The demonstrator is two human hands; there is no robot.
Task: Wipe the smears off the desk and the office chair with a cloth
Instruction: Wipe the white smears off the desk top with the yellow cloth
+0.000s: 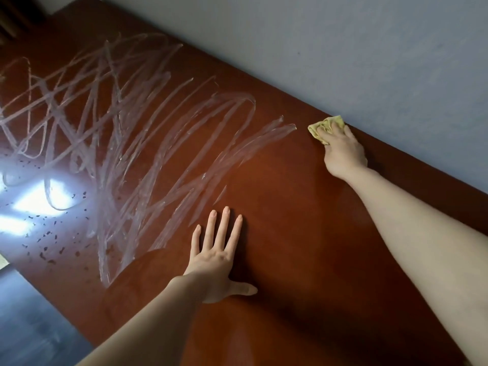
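Bare left forearm (148, 320) and right forearm (422, 233) reach in from the bottom edge. Right grip (343, 151) is curled round a bunched yellow cloth (323, 126), pinning it to the table (290, 220) at the back edge, just beside the wall (343, 48). Left grip (216, 262) lies flat, palm down, fingers straight and spread, holding nothing, near the middle of the top. Cloth sits just right of the nearest end of the smears (118, 133); contact with it can't be told.

Progress, my read: the surface round both grips looks clean, so roughly the right part is done. The left half carries looping whitish scribble, left to wipe. Dark specks (52, 247) show by the glare (39, 199) at far left. Office chair is not in view, so its state is unknown.

Materials: cloth soft, thin, crumpled. Table top is glossy reddish-brown wood finish, flat and hard. Smears are streaky, semi-clear, waxy-looking. Wall is matte grey.
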